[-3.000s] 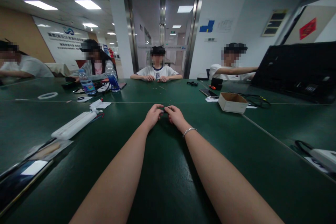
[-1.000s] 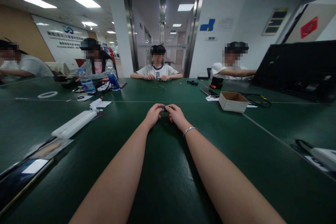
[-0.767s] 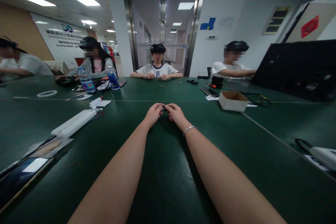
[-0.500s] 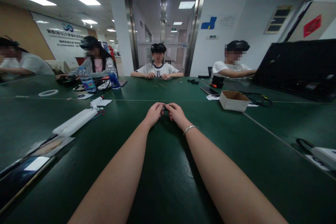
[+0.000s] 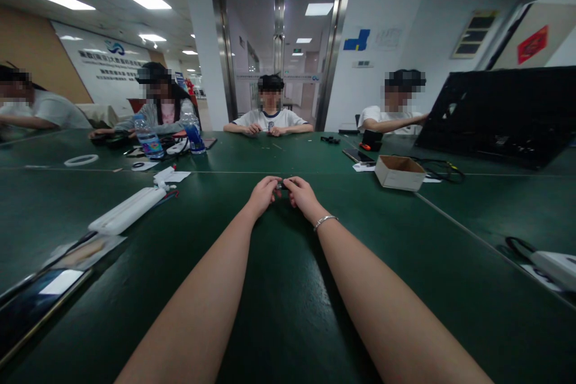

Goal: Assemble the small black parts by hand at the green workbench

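Note:
Both arms reach forward over the green table. Between my fingertips is a small dark object with a paler, metallic-looking bit at its left end; it is too small to name. My left hand pinches near its left end, fingers closed. On the right end, my right hand has thumb and fingers closed; a silver bracelet circles that wrist. Fingers hide part of the object.
A small open box stands to the right, near a phone and cables. On the left lie a white power strip and a large phone. Bottles stand farther back. Several people sit around; one touches a large black panel.
My hands stay almost in place, with slightly more of the small dark object showing between them. At the right, the large black panel has shifted left and turned beside a person's hand.

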The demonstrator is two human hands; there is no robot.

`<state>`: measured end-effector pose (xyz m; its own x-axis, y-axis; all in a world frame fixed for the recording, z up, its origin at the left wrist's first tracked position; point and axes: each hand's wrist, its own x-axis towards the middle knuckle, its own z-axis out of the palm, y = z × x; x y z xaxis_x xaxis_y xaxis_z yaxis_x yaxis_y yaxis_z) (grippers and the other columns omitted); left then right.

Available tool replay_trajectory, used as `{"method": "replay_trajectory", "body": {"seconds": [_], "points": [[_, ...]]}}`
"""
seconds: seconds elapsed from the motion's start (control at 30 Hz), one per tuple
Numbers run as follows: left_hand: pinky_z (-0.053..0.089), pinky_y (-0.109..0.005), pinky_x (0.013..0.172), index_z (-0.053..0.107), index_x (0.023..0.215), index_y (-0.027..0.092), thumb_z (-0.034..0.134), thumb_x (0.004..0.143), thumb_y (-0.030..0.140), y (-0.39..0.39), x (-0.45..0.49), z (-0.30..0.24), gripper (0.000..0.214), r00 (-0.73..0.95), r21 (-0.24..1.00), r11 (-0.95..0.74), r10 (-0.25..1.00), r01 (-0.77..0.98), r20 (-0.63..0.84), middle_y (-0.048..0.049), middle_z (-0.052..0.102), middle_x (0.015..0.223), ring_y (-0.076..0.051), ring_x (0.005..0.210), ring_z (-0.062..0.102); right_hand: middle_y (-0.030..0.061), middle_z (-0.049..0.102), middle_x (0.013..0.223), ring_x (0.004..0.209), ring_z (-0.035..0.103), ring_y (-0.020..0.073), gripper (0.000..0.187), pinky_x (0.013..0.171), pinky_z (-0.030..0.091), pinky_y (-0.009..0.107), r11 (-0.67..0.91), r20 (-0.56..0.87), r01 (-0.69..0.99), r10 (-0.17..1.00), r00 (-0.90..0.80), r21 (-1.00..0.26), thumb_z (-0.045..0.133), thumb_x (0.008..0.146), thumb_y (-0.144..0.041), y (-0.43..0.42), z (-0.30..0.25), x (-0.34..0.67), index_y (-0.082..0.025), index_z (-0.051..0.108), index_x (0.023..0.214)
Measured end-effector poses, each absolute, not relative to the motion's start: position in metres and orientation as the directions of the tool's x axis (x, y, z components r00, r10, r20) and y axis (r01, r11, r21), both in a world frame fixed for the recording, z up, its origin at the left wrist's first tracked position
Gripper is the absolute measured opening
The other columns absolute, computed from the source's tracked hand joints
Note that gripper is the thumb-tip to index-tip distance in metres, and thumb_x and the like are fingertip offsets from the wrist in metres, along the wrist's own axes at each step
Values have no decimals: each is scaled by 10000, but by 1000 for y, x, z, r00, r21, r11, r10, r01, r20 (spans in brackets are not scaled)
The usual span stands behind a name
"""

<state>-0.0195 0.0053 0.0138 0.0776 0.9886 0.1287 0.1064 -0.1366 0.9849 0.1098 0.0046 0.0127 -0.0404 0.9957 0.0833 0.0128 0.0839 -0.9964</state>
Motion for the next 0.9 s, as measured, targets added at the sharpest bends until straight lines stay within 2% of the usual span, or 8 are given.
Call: {"method": "replay_trajectory", "body": {"seconds": [0.13,0.3,0.5,0.6,0.7,0.77,0.83,0.9], "points": [[304,-184,430,579,996,107,418,839,174,8,-20,10,234,110,976,-191,978,105,180,28,504,528,-70,408,400,-96,389,414,292,344,62,106,274,272,144,87,87,7,995,-47,-996,561,869,-241,6,11,110,-171,533,794],[310,-181,439,584,978,115,400,870,252,8,-20,9,254,128,970,-220,970,107,206,27,491,519,-74,421,415,-97,393,411,288,347,63,78,268,273,141,103,104,-20,993,-63,-994,543,856,-221,6,11,111,-170,529,798],[288,-188,414,604,980,129,430,729,107,4,-19,16,306,87,988,-126,989,93,118,29,482,580,-72,431,405,-100,406,432,282,353,63,11,262,273,145,125,127,-23,989,-75,-992,532,816,-177,7,11,111,-170,524,812],[288,-193,420,602,973,123,431,715,121,4,-20,15,310,94,986,-149,986,80,141,30,477,557,-77,424,389,-84,478,496,289,383,66,45,262,281,151,134,136,-25,987,-90,-991,532,823,-194,6,12,112,-177,514,861],[288,-192,426,591,1002,124,436,711,132,6,-20,12,330,93,982,-168,983,90,159,32,481,549,-78,426,384,-80,468,488,281,373,63,69,262,270,150,110,109,10,989,-96,-994,511,858,-237,5,14,114,-173,516,883],[291,-191,432,591,1013,124,439,704,131,7,-21,10,344,109,976,-189,978,106,177,30,484,547,-80,435,389,-90,450,486,290,370,57,77,274,282,142,103,99,25,989,-108,-994,516,833,-174,5,15,115,-170,523,909],[300,-191,441,590,1020,123,441,702,132,7,-22,9,352,116,973,-200,976,118,187,31,481,544,-82,444,394,-91,468,522,324,404,57,181,300,325,135,100,97,11,985,-143,-995,535,784,-104,4,15,117,-175,521,950],[309,-190,449,586,1024,123,438,704,134,7,-22,9,353,107,972,-206,975,117,194,31,482,552,-83,453,403,-87,478,535,341,417,62,200,319,362,141,89,90,-9,980,-178,-996,554,789,-117,5,15,119,-178,512,974]]}}
